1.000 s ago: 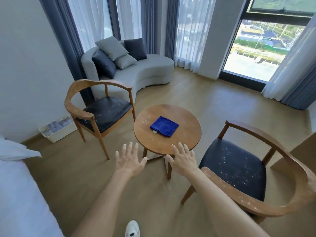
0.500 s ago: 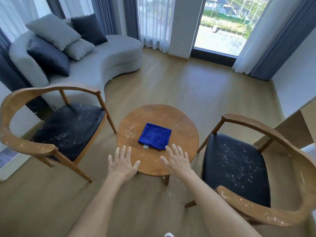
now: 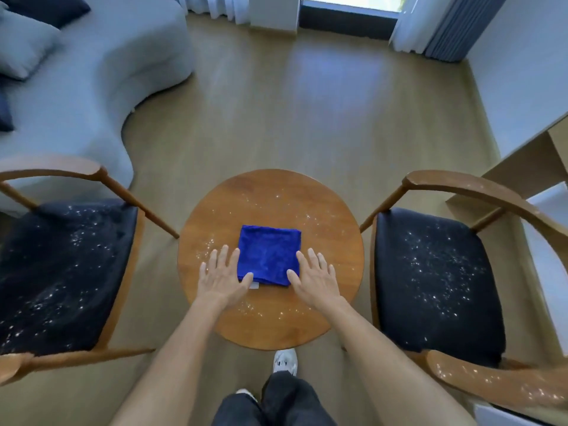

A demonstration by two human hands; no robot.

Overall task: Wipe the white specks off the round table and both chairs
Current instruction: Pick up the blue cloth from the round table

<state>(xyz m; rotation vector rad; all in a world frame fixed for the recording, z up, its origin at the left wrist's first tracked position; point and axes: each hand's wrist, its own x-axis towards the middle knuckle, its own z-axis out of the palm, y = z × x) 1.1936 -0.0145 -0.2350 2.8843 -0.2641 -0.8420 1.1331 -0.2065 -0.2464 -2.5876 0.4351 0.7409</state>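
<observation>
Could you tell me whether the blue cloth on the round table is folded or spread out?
Folded: the blue cloth lies as a compact square on the round table, with layered edges along its near side.

Round wooden tabletop, on a wood-plank floor. Folded blue cloth lies flat near the tabletop's centre, slightly toward the near edge, small white tag poking out at its near-left corner. White specks scattered on the bare wood: a cluster left of the cloth, a band along the far-right part, more along the near edge. Also on the floor: two wooden chairs with dark seats, one at the tabletop's left edge, one at its right edge, both seats speckled white.
</observation>
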